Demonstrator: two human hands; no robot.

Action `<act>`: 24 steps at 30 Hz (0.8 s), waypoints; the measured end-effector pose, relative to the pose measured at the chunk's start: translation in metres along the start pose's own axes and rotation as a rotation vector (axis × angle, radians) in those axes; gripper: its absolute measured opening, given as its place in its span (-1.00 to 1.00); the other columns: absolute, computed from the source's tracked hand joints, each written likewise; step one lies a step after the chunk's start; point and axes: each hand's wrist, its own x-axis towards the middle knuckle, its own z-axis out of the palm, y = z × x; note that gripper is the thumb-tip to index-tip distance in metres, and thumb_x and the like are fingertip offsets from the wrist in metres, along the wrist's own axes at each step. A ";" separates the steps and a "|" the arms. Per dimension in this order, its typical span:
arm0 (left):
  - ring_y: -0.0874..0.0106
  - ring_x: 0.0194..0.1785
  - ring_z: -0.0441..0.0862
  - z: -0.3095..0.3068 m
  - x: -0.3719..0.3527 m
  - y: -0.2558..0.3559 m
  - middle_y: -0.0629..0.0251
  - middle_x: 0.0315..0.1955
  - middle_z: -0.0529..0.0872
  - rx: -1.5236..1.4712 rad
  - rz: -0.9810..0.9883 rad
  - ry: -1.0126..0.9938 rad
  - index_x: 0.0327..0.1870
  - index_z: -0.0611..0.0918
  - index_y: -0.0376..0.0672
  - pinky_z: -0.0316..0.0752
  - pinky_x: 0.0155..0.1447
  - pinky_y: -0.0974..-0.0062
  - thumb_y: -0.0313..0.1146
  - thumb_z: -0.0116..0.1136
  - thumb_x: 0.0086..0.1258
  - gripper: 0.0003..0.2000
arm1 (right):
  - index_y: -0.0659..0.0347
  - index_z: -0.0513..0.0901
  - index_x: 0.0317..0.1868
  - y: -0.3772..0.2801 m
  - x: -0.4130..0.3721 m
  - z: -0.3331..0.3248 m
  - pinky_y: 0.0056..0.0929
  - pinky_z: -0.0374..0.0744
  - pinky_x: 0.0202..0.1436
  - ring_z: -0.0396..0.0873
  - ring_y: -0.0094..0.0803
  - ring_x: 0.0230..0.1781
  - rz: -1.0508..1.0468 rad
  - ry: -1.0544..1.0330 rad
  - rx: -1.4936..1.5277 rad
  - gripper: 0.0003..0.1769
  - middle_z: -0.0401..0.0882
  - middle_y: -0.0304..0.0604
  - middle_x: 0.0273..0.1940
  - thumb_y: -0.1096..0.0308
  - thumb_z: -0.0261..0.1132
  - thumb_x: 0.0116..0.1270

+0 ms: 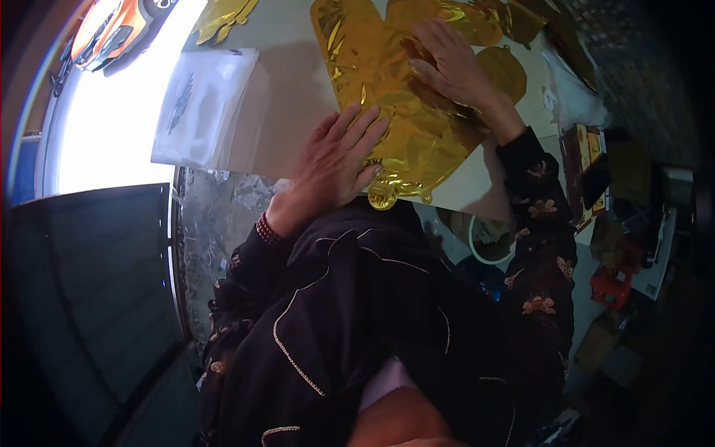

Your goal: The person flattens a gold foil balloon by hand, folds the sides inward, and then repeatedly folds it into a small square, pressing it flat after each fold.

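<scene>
A flat, shiny gold foil piece (406,138) lies on the pale table, its lower end with small rounded tabs near the table's front edge. My left hand (335,160) rests at the foil's left edge, palm down with fingers stretched out. Farther back, my right hand (454,71) lies flat on the upper right of the same foil, its fingers spread. Beyond it are more gold foil pieces (506,74), partly overlapping. Another gold piece (223,18) is at the back left.
Clear plastic bags (201,108) lie on the table (279,104) to the left. A box with gold and dark panels (585,164) stands at the right edge. Below right are a pale hoop (491,257) and a red stool (612,287). An orange vehicle (112,33) shows at the upper left.
</scene>
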 end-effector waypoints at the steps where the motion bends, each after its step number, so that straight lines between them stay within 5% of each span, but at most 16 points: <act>1: 0.11 0.62 0.15 -0.001 0.000 0.000 0.10 0.54 0.28 -0.019 -0.001 0.005 0.58 0.25 -0.13 0.03 0.63 0.13 -0.18 0.12 0.50 -0.34 | 0.05 0.22 0.60 -0.005 -0.003 0.001 0.05 0.08 0.63 0.09 0.07 0.61 -0.005 -0.046 0.007 -0.22 0.19 0.06 0.57 -0.20 0.08 0.55; 5: 0.05 0.49 0.34 -0.003 0.000 -0.008 0.03 0.47 0.38 -0.306 -0.067 0.094 0.62 0.16 -0.10 0.17 0.56 0.13 -0.32 0.10 0.52 -0.33 | -0.07 0.20 0.62 -0.011 -0.012 0.006 0.06 0.02 0.66 0.04 -0.01 0.64 -0.001 -0.121 0.004 -0.17 0.14 -0.01 0.61 -0.34 0.01 0.53; 8: 0.02 0.28 0.52 -0.021 -0.004 -0.012 0.01 0.31 0.52 -0.628 -0.256 0.074 0.55 0.31 -0.09 0.37 0.39 0.14 -0.43 0.09 0.51 -0.43 | -0.09 0.19 0.63 -0.011 -0.013 0.007 0.05 0.00 0.66 0.02 -0.04 0.65 0.011 -0.121 -0.011 -0.16 0.11 -0.06 0.63 -0.37 -0.01 0.52; 14: 0.05 0.10 0.58 -0.026 -0.032 0.001 0.07 0.04 0.60 -0.411 -0.230 0.162 0.18 0.60 -0.19 0.49 0.18 0.17 -0.45 0.33 0.32 -0.61 | -0.13 0.17 0.63 -0.009 -0.013 0.008 0.04 -0.04 0.68 -0.02 -0.07 0.67 0.022 -0.146 -0.021 -0.14 0.06 -0.10 0.64 -0.41 -0.05 0.51; 24: 0.07 0.07 0.55 -0.008 -0.030 0.013 0.15 -0.05 0.61 -0.367 -0.218 0.223 0.07 0.61 -0.15 0.49 0.13 0.16 -0.44 0.47 0.20 -0.59 | -0.11 0.18 0.63 -0.014 -0.015 0.004 0.06 -0.04 0.68 -0.02 -0.06 0.67 0.007 -0.155 0.005 -0.13 0.07 -0.09 0.64 -0.43 -0.05 0.50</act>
